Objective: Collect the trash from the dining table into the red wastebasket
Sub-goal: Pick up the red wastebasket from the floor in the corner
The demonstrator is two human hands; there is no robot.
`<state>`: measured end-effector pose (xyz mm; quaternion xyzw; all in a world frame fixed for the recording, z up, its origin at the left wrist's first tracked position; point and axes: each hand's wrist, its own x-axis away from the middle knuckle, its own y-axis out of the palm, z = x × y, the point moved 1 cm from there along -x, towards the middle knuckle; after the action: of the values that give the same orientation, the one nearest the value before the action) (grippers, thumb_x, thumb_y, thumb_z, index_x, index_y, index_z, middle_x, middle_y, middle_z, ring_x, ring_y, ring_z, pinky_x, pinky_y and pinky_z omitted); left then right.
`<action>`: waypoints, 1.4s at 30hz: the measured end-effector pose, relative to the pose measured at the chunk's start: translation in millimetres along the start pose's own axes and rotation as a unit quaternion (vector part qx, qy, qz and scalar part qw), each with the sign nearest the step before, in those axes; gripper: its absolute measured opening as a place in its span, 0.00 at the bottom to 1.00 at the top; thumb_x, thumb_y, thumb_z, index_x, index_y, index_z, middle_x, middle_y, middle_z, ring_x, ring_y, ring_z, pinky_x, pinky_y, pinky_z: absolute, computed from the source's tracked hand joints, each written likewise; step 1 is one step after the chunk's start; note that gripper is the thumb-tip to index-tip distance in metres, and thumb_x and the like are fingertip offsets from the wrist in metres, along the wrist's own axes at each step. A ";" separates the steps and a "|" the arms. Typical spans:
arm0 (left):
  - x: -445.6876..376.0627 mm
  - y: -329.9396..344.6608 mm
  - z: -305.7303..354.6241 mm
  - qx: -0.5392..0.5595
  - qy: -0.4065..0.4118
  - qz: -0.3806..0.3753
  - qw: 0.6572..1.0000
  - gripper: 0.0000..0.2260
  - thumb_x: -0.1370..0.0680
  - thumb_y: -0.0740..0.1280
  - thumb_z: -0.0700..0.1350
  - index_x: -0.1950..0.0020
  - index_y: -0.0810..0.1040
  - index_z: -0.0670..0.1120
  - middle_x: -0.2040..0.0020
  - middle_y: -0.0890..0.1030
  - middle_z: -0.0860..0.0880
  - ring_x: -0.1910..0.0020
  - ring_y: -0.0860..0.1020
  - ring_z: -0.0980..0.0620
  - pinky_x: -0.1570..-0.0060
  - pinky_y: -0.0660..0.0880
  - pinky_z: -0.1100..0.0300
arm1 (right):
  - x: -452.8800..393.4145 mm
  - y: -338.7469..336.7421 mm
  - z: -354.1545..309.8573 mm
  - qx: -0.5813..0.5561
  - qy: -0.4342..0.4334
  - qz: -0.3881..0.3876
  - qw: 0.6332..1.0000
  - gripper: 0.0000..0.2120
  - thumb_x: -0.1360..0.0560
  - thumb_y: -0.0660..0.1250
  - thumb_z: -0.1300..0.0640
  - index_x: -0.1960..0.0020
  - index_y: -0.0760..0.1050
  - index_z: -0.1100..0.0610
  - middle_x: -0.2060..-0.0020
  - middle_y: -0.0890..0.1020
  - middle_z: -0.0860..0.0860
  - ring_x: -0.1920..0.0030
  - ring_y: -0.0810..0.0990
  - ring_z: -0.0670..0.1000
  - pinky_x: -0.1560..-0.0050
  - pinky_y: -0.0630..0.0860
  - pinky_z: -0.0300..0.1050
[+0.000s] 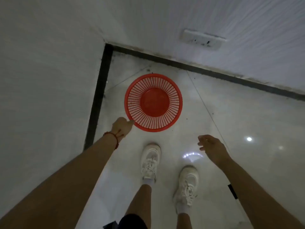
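Head view, straight down on the red wastebasket [153, 102], empty, upright on the tiled floor [231, 116], tucked near the wall corner [108, 45], likely to stay out of the way. Left hand [123, 127] at the basket's near-left rim, fingers curled on its edge, seemingly to lift it. Right hand [210, 147] nearer than the basket, loose, holding nothing. White shoes [151, 161] just short of the basket. No dining table or trash visible.
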<state>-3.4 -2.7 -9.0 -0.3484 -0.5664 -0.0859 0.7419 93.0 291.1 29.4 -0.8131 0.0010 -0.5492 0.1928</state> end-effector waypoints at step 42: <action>409.5 -16.2 28.0 0.172 0.129 -0.071 0.974 0.05 0.26 0.66 0.33 0.55 0.77 0.41 0.57 0.80 0.43 0.59 0.79 0.46 0.60 0.77 0.51 | 377.5 -130.2 128.2 -0.158 0.035 0.168 0.972 0.13 0.21 0.56 0.54 0.45 0.75 0.59 0.54 0.76 0.53 0.54 0.73 0.51 0.55 0.66 0.40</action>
<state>107.0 112.0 369.7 -0.1610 -0.4953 -0.0837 0.8495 329.9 371.2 366.0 -0.8016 0.2309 -0.5304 0.1510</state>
